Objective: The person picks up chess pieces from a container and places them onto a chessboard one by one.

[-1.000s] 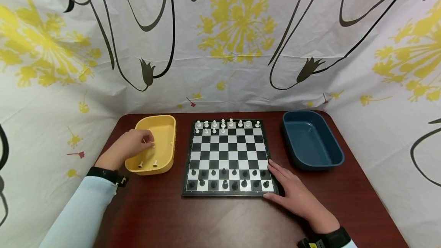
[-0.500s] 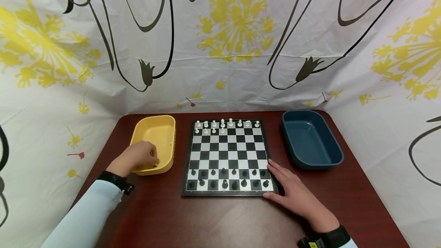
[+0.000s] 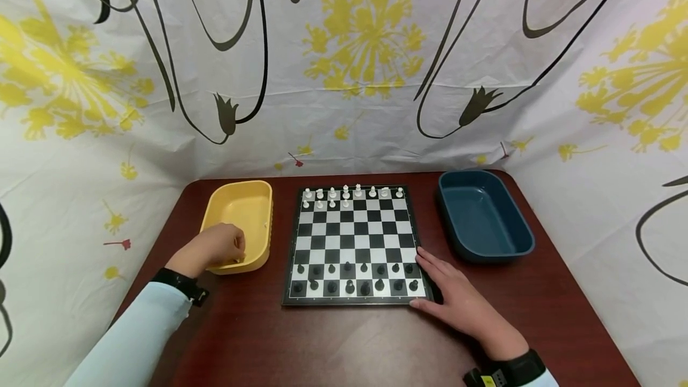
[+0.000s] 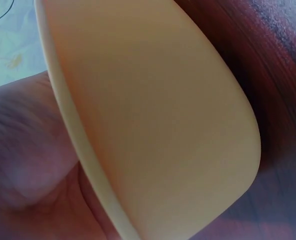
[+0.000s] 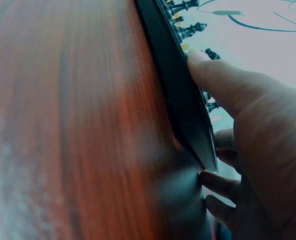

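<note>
In the head view my left hand [image 3: 217, 246] reaches down into the yellow tray [image 3: 258, 199], fingers curled near its front wall. Its fingertips are hidden, and whatever they touch is too small to tell; in the left wrist view the tray wall [image 4: 158, 115] covers them. My right hand [image 3: 457, 297] rests at the near right corner of the chessboard [image 3: 357, 243], its fingers extended along the side and the thumb at the front edge. White chess pieces [image 3: 346, 193] stand along the board's far side, and black chess pieces [image 3: 350, 286] fill two rows on the near side.
A dark blue tray [image 3: 486, 214] stands right of the board, near the table's back edge. The table [image 3: 322, 345] is dark reddish wood. Patterned cloth [image 3: 360, 130] hangs behind it and at both sides.
My left hand has moved toward the near end of the yellow tray, over where two small white pieces lay, and then stayed there. My right hand has kept its place at the board.
</note>
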Demonstrator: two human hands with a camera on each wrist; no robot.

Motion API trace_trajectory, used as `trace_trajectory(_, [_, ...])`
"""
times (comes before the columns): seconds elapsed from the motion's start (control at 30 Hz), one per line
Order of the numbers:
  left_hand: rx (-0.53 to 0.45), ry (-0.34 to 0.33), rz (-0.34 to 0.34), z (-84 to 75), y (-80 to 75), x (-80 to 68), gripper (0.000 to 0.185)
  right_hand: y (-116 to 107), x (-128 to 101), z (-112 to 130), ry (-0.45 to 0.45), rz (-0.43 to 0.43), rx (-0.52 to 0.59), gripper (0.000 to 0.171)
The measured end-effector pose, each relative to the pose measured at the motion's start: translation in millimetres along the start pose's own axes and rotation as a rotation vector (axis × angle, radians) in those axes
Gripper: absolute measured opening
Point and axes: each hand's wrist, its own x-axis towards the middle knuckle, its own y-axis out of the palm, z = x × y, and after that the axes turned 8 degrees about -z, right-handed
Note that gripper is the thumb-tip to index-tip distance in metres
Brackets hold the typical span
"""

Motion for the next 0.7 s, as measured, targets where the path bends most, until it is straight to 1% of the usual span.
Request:
trace_trajectory(0.27, [-0.021,0.011,-0.002,-0.2,-1.7,-1.7,0.015,-0.3,0.2,1.1,0.006,-0.002,0.004,0.099])
trace_trajectory(0.47, [-0.016,0.056,-0.042,0.0,-5.4,-3.4,0.013,-0.9,0.0,2.2,0.015,0.002,0.001,0.099])
trace_trajectory(0.57, [-0.02,0.054,-0.045,2.0,-6.8,-3.5,0.011,-1.1,0.2,2.4,0.018,0.003,-0.001,0.099])
trace_trajectory(0.67, [-0.031,0.029,-0.039,3.2,-8.9,-3.6,0.011,-1.4,0.3,2.7,0.018,0.005,0.0,0.099])
trace_trajectory(0.7, [-0.032,0.029,-0.04,3.4,-10.3,-4.0,0.01,-1.6,0.3,2.8,0.017,0.004,0.001,0.099])
